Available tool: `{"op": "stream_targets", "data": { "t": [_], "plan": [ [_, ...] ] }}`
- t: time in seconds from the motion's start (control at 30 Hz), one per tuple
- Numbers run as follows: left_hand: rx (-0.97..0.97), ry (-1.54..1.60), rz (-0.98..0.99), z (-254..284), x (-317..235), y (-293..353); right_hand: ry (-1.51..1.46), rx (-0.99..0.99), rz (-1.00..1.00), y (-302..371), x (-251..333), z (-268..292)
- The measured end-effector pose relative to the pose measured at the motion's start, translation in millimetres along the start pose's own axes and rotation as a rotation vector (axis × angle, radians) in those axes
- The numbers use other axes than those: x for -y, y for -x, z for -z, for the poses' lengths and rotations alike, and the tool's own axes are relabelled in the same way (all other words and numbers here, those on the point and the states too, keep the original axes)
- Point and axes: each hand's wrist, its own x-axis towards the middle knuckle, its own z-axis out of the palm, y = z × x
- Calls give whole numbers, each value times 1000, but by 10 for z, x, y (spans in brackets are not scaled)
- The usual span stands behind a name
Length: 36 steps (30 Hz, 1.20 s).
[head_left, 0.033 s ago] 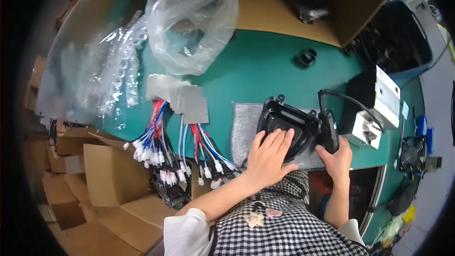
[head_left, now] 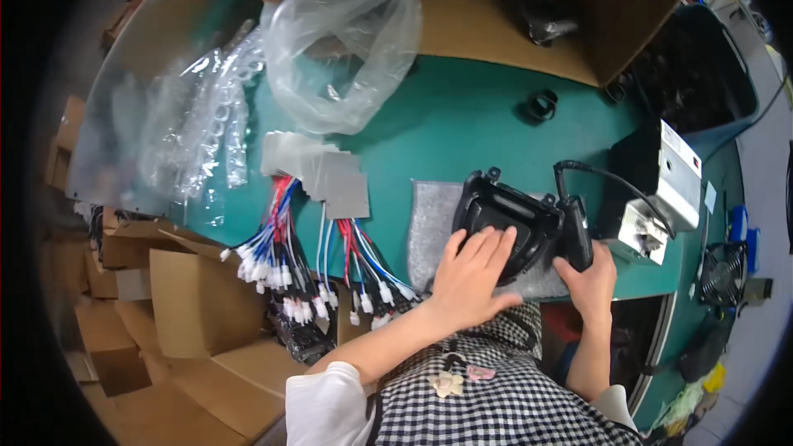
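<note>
A black moulded plastic housing [head_left: 529, 216] with mounting lugs lies on a grey felt mat [head_left: 431, 227] at the table's front edge. My left hand [head_left: 471, 274] rests on its near part, fingers stretched out flat and thumb apart, hiding some of the surface. At the housing's right side, my right hand [head_left: 591, 281] is closed round the lower part of a black corded hand tool [head_left: 576, 231]. The tool stands nearly upright beside the housing; its tip is hidden. From its top a cable arcs over to the right.
Left of the mat, wire bundles with white connectors [head_left: 273, 268] hang from grey flat plates [head_left: 343, 186]. Clear plastic bags [head_left: 339, 58] lie behind them. A large carton [head_left: 496, 33] stands at the back, a black ring [head_left: 541, 105] before it. To the right is a metal box [head_left: 679, 173].
</note>
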Motion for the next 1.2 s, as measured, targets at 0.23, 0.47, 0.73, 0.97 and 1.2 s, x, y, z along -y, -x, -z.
{"op": "stream_targets", "data": {
  "t": [0.23,0.47,0.73,0.97,1.2],
  "plan": [
    [-416,199,99,1173,915,-691,16,-30,-2,-15,-40,-58],
    [-347,-320,675,1553,2487,-1167,-41,19,-24,-30,-73,-46],
    [-315,-158,543,1227,2237,-959,-33,-3,-14,-22,-154,-93],
    [-209,-346,702,1340,2299,-1359,-37,21,-63,-51,-35,-36],
    [-317,345,564,1944,1994,-896,-31,-65,-16,-13,-107,-115]
  ]
}}
